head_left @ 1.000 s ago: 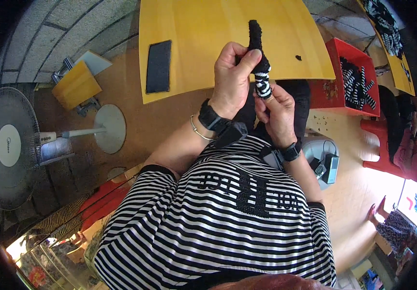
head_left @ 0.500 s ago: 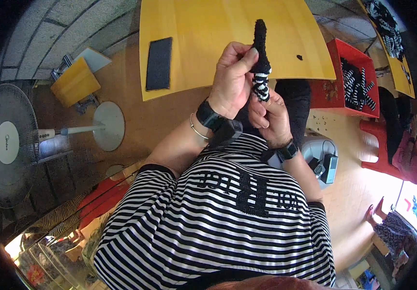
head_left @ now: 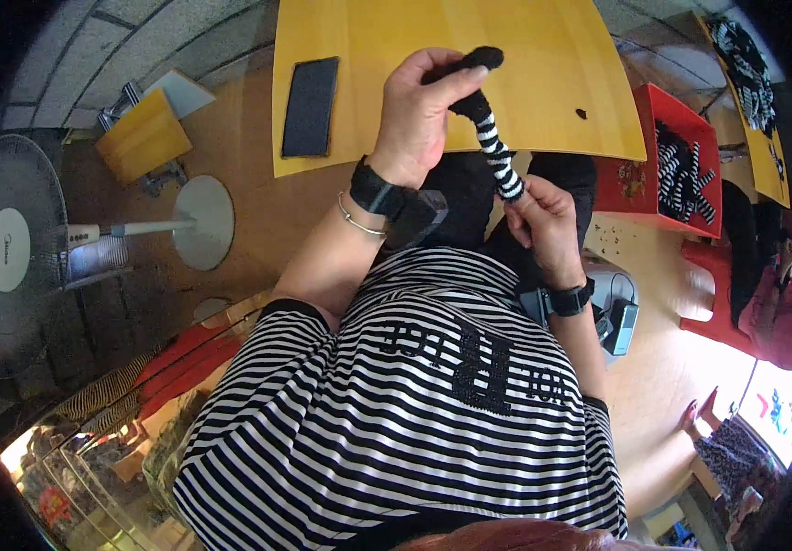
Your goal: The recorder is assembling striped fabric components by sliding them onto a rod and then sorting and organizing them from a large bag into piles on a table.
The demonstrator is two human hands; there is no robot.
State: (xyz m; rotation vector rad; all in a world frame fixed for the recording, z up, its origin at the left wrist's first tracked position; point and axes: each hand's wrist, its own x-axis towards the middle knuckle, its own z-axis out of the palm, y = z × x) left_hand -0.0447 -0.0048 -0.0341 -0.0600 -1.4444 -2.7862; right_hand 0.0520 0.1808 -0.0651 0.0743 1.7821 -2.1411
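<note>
I have a narrow knitted tube [head_left: 497, 158] pulled out lengthwise between my left hand [head_left: 414, 106] and my right hand [head_left: 546, 223], slanting down toward the right. It shows 2 colours: plain black at the upper end, bunched in my grip with a rounded tip poking past it, then black and white bands, nearly straight, down to the pinched lower end.

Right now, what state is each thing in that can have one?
Black-and-white knit tube: extended between both hands
Left hand: closed on the tube's black end
Right hand: pinching its striped end
Red bin: open-topped, holding striped knit pieces
Black rectangular slab: flat on the yellow table
Pedestal fan: blade motion unclear
</note>
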